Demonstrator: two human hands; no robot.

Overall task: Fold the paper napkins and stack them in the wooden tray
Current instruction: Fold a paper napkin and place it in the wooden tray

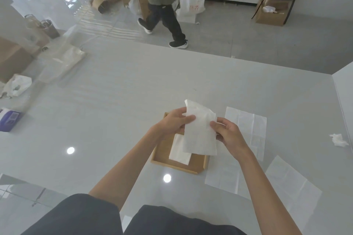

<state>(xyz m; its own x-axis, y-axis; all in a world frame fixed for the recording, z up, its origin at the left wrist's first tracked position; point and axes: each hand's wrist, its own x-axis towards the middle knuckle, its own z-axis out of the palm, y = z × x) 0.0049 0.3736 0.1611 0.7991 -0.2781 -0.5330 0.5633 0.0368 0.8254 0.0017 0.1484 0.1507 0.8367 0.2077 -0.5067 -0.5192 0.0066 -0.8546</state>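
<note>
The left hand point(175, 122) and right hand point(230, 135) each pinch a side of the folded napkin point(200, 133) above the wooden tray point(172, 164), where an uneven release could let it unfold or land askew on the stacked napkin point(179, 153).

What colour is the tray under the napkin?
Light natural wood, tan-brown; the tray shows best in the head view.

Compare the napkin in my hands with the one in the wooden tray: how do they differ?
The held napkin hangs above the wooden tray, gripped by left hand and right hand; the tray napkin lies flat inside it. The held napkin looks larger and partly hides the tray napkin. Both are white, folded.
</note>
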